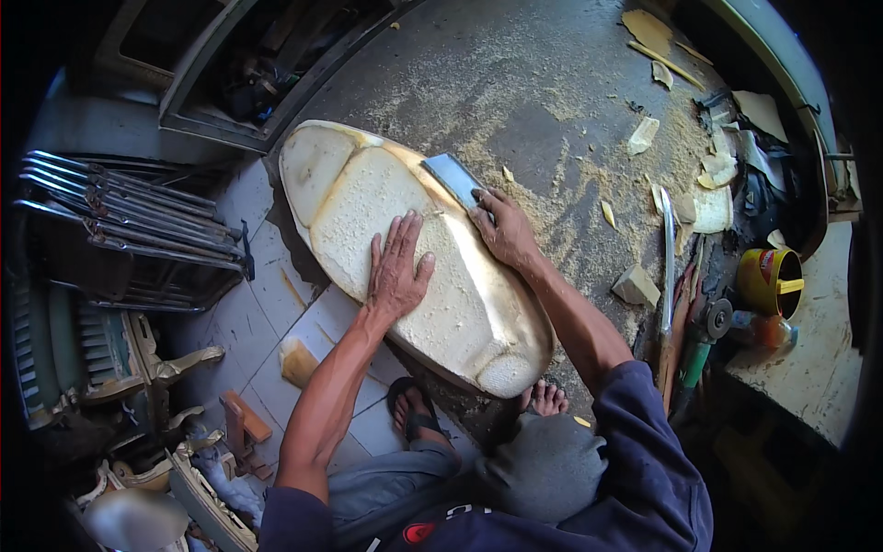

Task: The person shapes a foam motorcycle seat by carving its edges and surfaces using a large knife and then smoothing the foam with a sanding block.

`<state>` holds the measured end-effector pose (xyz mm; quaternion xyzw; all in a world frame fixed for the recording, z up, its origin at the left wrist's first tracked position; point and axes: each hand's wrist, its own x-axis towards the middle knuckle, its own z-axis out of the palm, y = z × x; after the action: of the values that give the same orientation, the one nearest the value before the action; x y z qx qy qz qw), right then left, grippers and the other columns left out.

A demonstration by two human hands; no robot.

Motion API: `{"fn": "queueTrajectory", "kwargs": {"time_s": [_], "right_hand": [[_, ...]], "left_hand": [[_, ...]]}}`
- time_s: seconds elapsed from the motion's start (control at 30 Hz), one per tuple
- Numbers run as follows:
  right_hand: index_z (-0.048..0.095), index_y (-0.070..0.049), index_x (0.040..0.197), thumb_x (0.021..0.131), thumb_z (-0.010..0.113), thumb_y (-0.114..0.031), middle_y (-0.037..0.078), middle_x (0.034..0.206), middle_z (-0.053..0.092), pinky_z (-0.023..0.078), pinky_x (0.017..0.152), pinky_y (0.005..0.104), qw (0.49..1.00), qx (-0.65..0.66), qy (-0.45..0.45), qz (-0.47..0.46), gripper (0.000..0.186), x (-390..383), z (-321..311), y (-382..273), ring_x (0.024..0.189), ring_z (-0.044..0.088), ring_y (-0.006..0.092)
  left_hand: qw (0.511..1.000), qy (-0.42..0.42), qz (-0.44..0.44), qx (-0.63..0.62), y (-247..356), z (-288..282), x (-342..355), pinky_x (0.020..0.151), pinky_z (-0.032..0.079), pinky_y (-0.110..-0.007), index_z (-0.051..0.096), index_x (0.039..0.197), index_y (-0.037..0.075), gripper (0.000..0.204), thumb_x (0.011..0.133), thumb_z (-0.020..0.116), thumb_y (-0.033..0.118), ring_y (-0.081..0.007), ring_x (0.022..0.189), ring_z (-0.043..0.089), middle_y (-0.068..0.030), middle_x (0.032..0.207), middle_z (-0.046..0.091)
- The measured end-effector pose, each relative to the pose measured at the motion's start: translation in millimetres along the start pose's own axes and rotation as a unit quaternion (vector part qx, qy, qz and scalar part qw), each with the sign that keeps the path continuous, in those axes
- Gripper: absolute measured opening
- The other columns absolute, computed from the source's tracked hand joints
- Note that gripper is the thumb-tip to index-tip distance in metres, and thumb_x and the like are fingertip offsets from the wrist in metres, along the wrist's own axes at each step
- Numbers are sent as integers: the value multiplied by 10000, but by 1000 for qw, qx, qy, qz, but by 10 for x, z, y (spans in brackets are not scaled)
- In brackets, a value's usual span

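Observation:
A long, cream-coloured foam motorcycle seat pad (451, 290) lies in front of me, dotted with small crumbs. My left hand (399, 269) rests on its upper face, palm down with fingers stretched out. Along the pad's right edge, my right hand (503, 224) grips a flat, rectangular, blue-grey sanding block (450, 177). The block touches the foam near the far end; its underside is hidden. Below the near end, a foot shows beside the pad.
Foam dust and scraps (644, 135) cover the dark floor. On the right are a long curved blade (667, 262), a green angle grinder (699, 345) and a yellow can (768, 281). Stacked metal frames (138, 216) stand left, with carved wooden furniture parts (170, 368) below.

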<state>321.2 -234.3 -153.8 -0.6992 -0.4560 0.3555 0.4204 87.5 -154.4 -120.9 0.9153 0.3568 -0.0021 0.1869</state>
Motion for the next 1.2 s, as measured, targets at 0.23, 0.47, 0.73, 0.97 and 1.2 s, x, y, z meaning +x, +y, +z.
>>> {"fn": "queueTrajectory", "kwargs": {"time_s": [0.23,0.47,0.73,0.97,1.2], "right_hand": [[595,18,1362,978,634,-166,286,1339,608,411,1141,489,997,21,-29,-71,427,-1415,-263,-415,1383,473,463],[588,20,1353,1031,545,-253,343,1396,544,438,1104,512,999,8,-25,22,425,-440,-24,-125,1361,480,476],[609,6,1333,1005,588,-209,298,1380,572,462,1081,490,998,53,13,35,393,-657,-172,-250,1295,538,471],[572,2,1393,998,614,-208,284,1375,581,415,1141,489,997,27,-58,-48,449,-1460,-258,-447,1368,484,461],[608,39,1306,1031,543,-252,342,1412,531,464,1077,493,998,32,-12,48,406,-13,-77,-46,1257,562,474]], "left_hand": [[1000,22,-1,13,-43,-96,-56,1235,108,-619,259,1610,66,681,1046,433,408,-361,1559,204,-163,1669,270],[1000,-5,-19,2,-77,-59,-55,1241,101,-598,242,1620,87,663,1033,451,312,-360,1564,192,-153,1684,239],[1000,20,-3,7,13,-81,-4,1241,114,-605,282,1604,86,672,1036,451,403,-356,1559,208,-146,1674,266],[1000,18,-12,9,-92,-120,-99,1243,111,-601,275,1605,86,669,1036,460,384,-360,1556,212,-149,1672,271],[1000,12,-4,5,45,-19,34,1245,109,-601,271,1608,85,669,1037,457,380,-348,1556,219,-133,1677,266]]}}
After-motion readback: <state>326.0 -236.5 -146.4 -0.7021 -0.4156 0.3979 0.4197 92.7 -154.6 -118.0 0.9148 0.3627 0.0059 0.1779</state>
